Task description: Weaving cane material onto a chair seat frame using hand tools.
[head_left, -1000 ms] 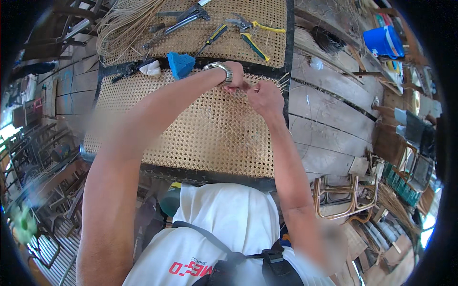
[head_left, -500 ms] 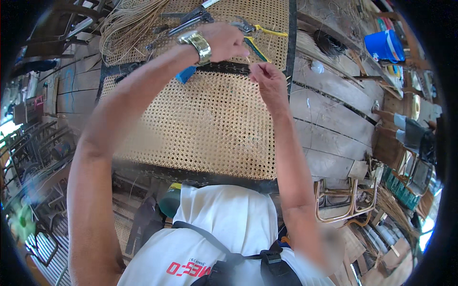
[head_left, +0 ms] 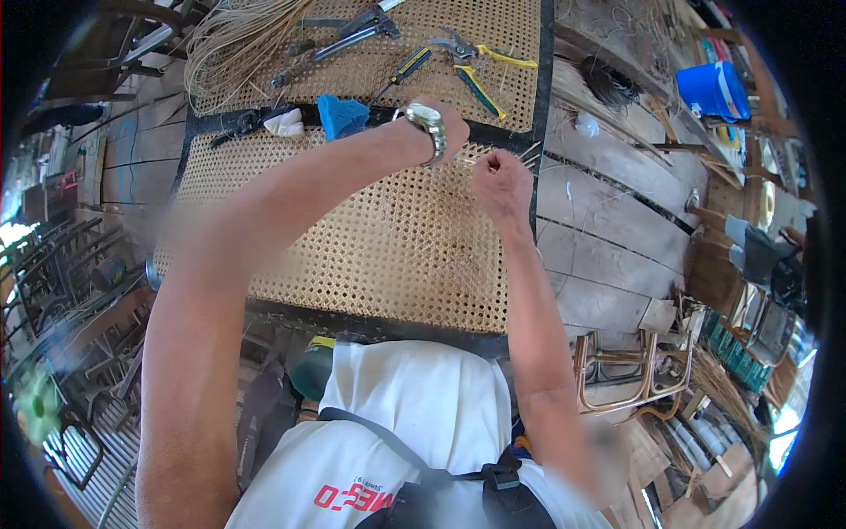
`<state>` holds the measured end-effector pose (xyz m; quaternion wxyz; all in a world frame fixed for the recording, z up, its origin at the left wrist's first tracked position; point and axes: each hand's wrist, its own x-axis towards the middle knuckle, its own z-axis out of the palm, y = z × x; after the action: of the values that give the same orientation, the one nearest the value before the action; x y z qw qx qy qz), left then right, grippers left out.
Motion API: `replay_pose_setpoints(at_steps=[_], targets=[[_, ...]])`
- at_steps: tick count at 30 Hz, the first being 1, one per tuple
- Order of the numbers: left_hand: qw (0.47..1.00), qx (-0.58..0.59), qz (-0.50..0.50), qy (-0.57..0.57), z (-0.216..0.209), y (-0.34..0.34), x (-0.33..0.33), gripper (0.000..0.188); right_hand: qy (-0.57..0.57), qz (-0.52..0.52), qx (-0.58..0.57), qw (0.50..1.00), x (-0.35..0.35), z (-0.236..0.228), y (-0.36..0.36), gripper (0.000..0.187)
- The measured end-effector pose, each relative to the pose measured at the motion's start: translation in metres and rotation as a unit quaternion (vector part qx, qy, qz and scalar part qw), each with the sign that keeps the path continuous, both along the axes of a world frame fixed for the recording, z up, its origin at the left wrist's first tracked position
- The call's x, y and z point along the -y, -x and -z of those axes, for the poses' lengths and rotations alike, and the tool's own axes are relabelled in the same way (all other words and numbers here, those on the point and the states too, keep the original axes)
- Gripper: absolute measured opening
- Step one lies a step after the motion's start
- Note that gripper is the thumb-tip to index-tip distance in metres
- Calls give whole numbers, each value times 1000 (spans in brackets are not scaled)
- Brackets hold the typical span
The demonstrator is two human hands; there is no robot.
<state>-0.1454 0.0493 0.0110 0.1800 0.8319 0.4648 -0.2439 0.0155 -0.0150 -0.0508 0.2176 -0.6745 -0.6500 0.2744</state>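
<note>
A woven cane panel (head_left: 379,220) in a dark frame lies in front of me. Near its far right corner, my left hand (head_left: 452,132), with a metal watch (head_left: 427,128) at the wrist, is curled low over the weave; its fingertips are hidden. Just right of it, my right hand (head_left: 504,183) is closed in a pinch. Thin pale cane strands (head_left: 530,153) stick out beside the right hand, and a short strand shows between the hands. It seems to run into the right hand's fingers.
Beyond the dark crossbar lie pruning shears (head_left: 463,48), a screwdriver (head_left: 407,69), a hammer (head_left: 361,33) and a bundle of cane strands (head_left: 233,53). A blue crumpled piece (head_left: 342,116) and a white lump (head_left: 285,123) rest by the crossbar. A blue bucket (head_left: 714,91) stands right.
Both hands have moved nearer to me and lower over the panel. The left forearm has swung down and right, uncovering the screwdriver, the blue piece and the white lump.
</note>
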Motion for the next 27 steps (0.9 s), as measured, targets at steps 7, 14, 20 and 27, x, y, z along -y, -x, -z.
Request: replay_pose_setpoints(at_steps=[7,14,20,27], targets=[[995,70,-33,57,24,1,4,21,96,-10,-17,995,-4,-5,-1,20],[936,139,-221,234,51,17,-13,52,50,-58,133,988,0,-10,17,22],[992,40,-83,-83,12,57,-30,47,0,-124,40,992,7,-4,-3,23],[978,145,-64,-133,-41,74,-42,45,172,-12,-525,833,-31,-29,35,23]])
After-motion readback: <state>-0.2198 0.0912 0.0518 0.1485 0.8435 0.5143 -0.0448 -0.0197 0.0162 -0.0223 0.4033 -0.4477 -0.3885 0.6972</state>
